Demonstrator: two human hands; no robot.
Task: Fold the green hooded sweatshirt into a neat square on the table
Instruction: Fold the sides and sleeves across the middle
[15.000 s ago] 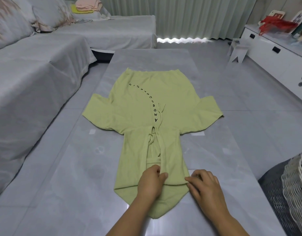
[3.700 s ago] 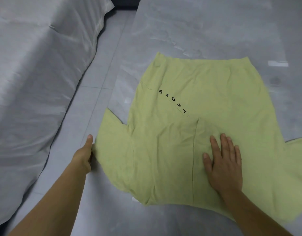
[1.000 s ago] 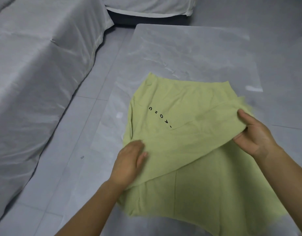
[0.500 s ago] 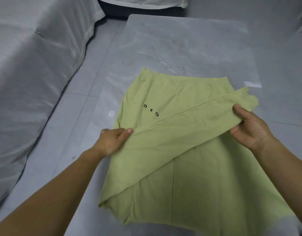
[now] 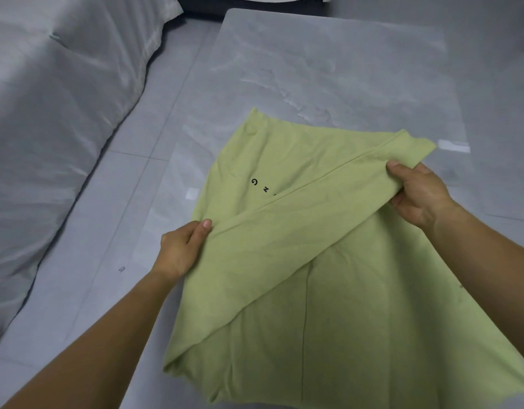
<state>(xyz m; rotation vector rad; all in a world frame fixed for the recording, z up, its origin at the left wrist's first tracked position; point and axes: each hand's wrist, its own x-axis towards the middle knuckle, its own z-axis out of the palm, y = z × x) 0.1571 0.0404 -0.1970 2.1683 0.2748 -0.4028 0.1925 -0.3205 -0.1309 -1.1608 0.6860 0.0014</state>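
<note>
A grey sofa [image 5: 57, 137] stands left of the surface [image 5: 328, 69]. The sweatshirt [image 5: 328, 290] lies on the surface, its sleeve [image 5: 299, 219] folded across. The left hand [image 5: 181, 249] and the right hand [image 5: 417, 196] each grip one sleeve end.

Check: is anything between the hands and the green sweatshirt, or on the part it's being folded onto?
Nothing visible. Left hand and right hand both grip the raised layer of the sweatshirt directly; no object lies on the fabric beneath.
</note>
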